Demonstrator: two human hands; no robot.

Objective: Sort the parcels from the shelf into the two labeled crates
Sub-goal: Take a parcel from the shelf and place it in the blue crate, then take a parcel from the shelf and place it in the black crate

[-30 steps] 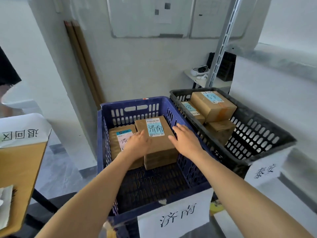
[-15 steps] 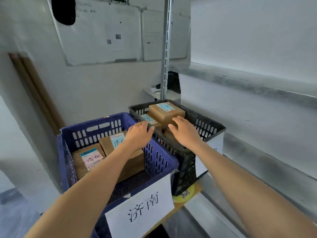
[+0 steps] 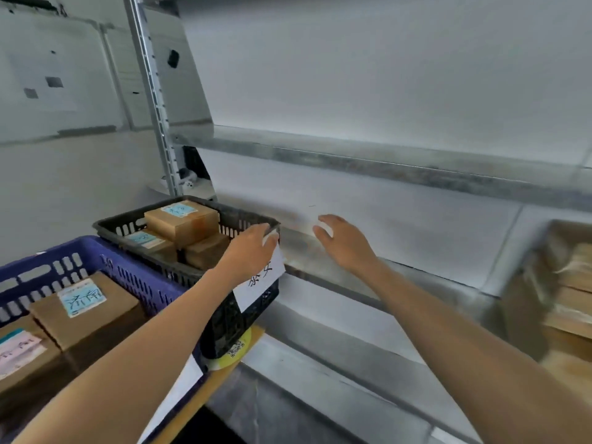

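Left hand (image 3: 253,251) and right hand (image 3: 344,241) empty, fingers relaxed. Parcels (image 3: 570,283) lie far right on the shelf (image 3: 384,315); right hand nearer.

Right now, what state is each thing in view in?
left hand, open, empty, above the black crate's near corner.
right hand, open, empty, right of the black crate.
black crate, holds stacked parcels.
blue crate, holds label-up parcels.
shelf parcels, stacked far right, blurred.
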